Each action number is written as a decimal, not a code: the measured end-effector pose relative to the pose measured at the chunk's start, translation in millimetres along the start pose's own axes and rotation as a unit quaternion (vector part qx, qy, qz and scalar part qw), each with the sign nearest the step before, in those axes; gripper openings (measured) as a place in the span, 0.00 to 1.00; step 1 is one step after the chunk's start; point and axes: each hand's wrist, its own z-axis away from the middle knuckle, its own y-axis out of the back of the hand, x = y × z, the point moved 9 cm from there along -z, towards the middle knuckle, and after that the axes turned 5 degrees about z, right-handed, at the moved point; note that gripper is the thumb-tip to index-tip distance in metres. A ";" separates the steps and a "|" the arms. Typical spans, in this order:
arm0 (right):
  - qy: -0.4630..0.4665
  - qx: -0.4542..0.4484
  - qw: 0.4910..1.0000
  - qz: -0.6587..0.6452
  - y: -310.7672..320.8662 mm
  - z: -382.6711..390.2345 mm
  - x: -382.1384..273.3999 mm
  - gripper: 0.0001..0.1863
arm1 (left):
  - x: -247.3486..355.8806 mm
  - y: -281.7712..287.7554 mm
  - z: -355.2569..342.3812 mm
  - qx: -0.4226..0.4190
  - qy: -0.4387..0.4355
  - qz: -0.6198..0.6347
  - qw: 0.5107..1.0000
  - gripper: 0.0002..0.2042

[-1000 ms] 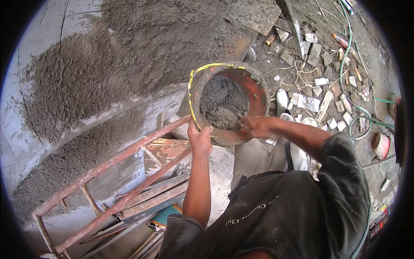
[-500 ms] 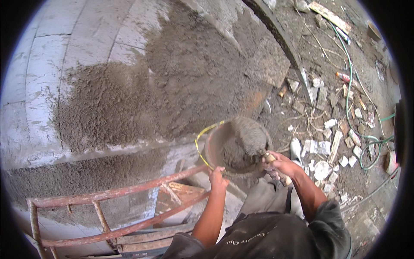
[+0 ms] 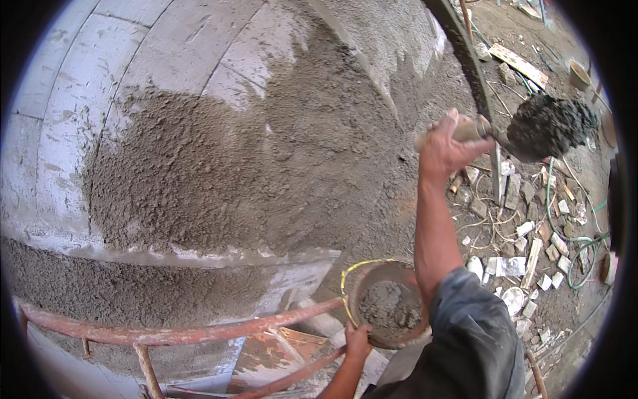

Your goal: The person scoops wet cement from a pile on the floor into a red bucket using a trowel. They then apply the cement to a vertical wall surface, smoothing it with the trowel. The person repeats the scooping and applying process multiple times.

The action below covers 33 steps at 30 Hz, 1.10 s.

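My right hand (image 3: 450,147) is raised at arm's length, fingers wrapped round the handle of a trowel (image 3: 480,129). A dark, wet heap of mortar (image 3: 550,126) covers its blade. Down at the lower middle, my left hand (image 3: 357,340) is closed on the yellow handle (image 3: 343,286) of a bucket (image 3: 389,272). More grey mortar (image 3: 389,309) lies inside the bucket. To the left of the trowel stands a block wall (image 3: 70,169), partly coated with rough, wet plaster (image 3: 212,173).
A reddish metal frame (image 3: 179,334) crosses the lower left beside the bucket. A long straight bar (image 3: 468,60) runs down the wall's right edge. Broken rubble (image 3: 525,229), a green hose (image 3: 550,193) and a board (image 3: 518,65) lie on the ground at right.
My right hand has lifted the loaded trowel out of the bucket, up and to the right. The bucket and my left hand now appear lower in view, as the view has shifted.
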 end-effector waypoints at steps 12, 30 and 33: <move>0.125 -0.712 0.686 0.082 38.9 319.2 28.0 0.23 | 19.3 10.4 -9.2 0.011 -0.019 0.077 0.997 0.30; -0.141 -0.878 0.242 0.387 313.3 159.7 82.6 0.29 | 92.2 -154.6 86.2 -0.237 -0.266 -0.212 0.910 0.35; -0.332 -0.867 0.225 0.296 328.8 132.6 36.2 0.31 | 89.0 -168.9 95.8 -0.257 -0.238 -0.187 0.918 0.34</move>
